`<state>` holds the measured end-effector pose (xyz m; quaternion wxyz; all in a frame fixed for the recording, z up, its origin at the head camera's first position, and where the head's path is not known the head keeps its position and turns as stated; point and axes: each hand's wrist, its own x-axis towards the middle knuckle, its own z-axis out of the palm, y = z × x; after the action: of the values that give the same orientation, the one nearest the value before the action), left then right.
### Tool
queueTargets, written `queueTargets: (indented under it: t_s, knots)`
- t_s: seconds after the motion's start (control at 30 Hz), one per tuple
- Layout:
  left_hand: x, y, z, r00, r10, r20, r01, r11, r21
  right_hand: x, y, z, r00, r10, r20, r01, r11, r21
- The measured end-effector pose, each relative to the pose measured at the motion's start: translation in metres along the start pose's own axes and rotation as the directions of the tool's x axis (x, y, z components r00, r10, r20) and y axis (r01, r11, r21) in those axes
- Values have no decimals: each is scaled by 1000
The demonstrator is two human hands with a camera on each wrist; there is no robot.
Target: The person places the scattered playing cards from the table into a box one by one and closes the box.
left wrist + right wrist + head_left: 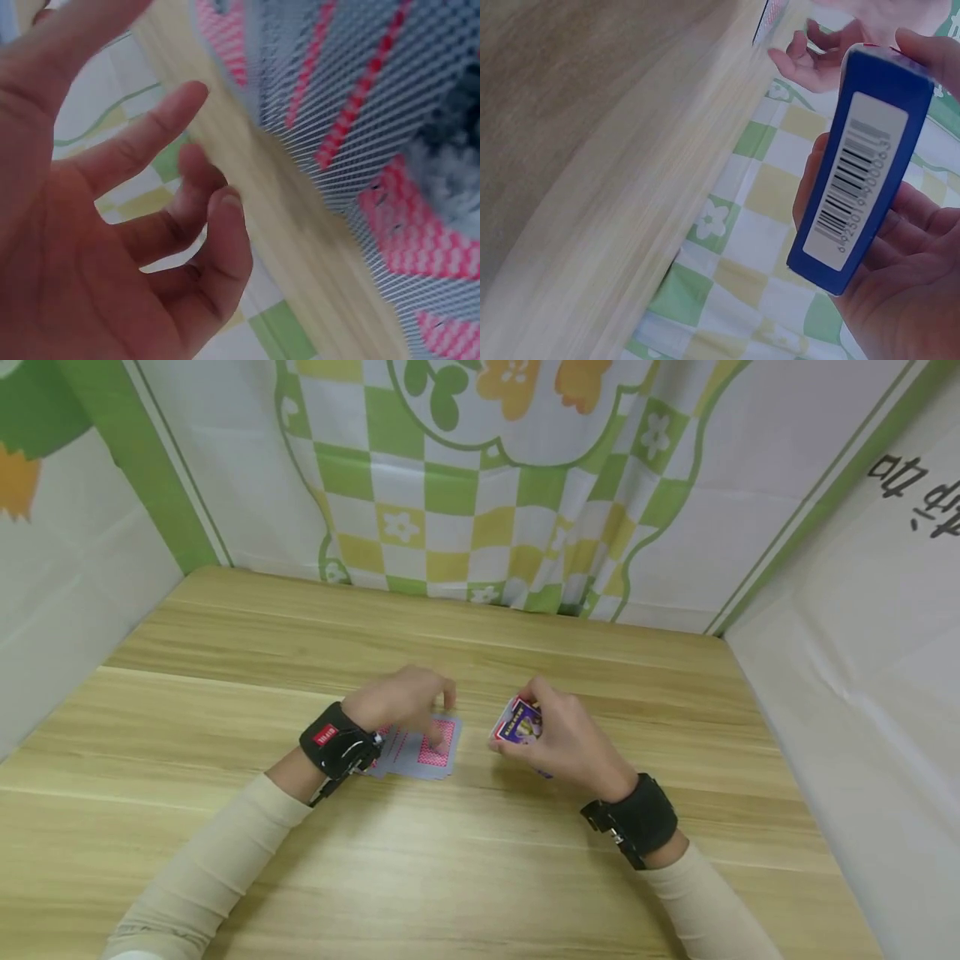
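A spread of playing cards lies face down on the wooden table, their red-patterned backs showing. Over these cards is my left hand, holding nothing, fingers loosely bent. In the left wrist view the cards fan out close beside that hand. My right hand grips a small card box to the right of the cards, thumb on one side and fingers on the other. From the right wrist, the box shows its narrow blue side with a white barcode label.
The wooden table has light and dark grain. A green, yellow and white checked cloth hangs along its back edge. White cloth walls stand at both sides. Each wrist wears a black strap with a camera.
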<state>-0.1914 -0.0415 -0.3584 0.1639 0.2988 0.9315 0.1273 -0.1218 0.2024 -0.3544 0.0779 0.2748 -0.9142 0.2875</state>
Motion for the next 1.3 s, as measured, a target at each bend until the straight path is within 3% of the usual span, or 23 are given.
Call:
queueTargets:
  t_s: [0.2,0.5,0.6,0.73,0.8,0.9,1.03,1.1,1.2,1.3]
  knots:
    - [-2,-2,3,999,-24,36,25,999,-26,1,-1,0,1000,4,5,-4,1000,1]
    - [1,-2,6,1000,-20,12,20,998,-61,0,-1,1,1000,-7,2,7,1000,2]
    - [1,-2,5,999,13,39,-10,997,-76,-1,0,2,1000,-5,3,5,1000,2]
    - [-3,-4,-4,988,132,78,-123,986,-109,-1,0,2,1000,-13,7,13,1000,4]
    - [-5,-6,-9,980,188,59,-177,972,-153,-1,-1,2,1000,-19,8,19,1000,6]
    - [-7,-8,-16,986,164,-5,-159,951,-265,0,0,2,1000,-28,6,28,1000,7]
    - [-7,-7,-21,994,76,-85,-106,884,-456,0,1,3,999,-40,9,40,999,13]
    - [-5,-5,-20,990,91,-109,-135,836,-532,0,1,3,999,-46,11,46,999,21]
    - [-3,0,-19,982,120,-145,-183,786,-590,0,1,3,999,-51,13,51,998,23]
    - [-2,4,-18,978,132,-161,-203,765,-611,0,0,4,998,-53,14,53,998,21]
